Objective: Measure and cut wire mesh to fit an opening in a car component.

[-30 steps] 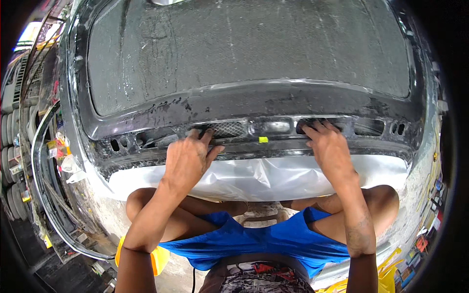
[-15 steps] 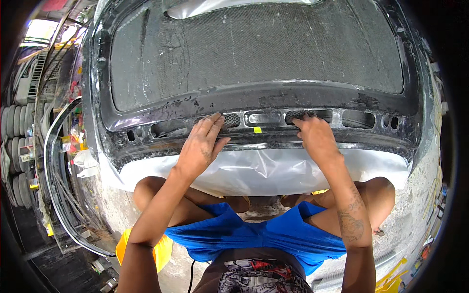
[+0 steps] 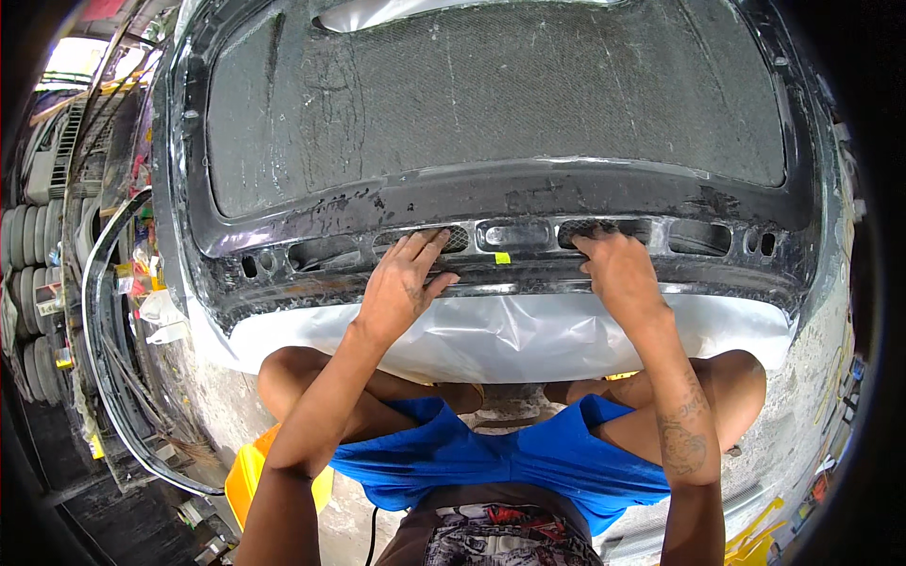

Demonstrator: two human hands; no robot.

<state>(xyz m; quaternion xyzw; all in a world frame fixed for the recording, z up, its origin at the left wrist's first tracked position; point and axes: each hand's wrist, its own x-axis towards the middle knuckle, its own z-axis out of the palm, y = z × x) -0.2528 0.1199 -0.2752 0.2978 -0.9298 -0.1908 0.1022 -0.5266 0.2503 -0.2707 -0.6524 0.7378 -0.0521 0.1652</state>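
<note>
A large black car hood [image 3: 453,196] lies underside up before me, with a dark woven-looking centre and a row of slots along its near edge. My left hand [image 3: 404,281] rests on this edge, fingers stretched over a slot with dark mesh [image 3: 456,240] and thumb apart. At another slot, my right hand [image 3: 620,275] has its fingers bent and drawn together, the tips against dark mesh [image 3: 575,231]; whether it pinches anything is hidden. Between the hands sit a closed oval recess [image 3: 512,233] and a small yellow-green tag [image 3: 502,258].
Silvery plastic sheeting [image 3: 510,335] hangs below the near edge, close to my knees. A long curved black trim piece [image 3: 92,311] stands at left, by stacked grey rolls or discs [image 3: 26,226]. A yellow container [image 3: 247,486] is on the floor at lower left.
My left hand has shifted slightly right and nearer to me along the edge. The right hand stays at its slot, its fingers slightly moved. The view has tilted a little.
</note>
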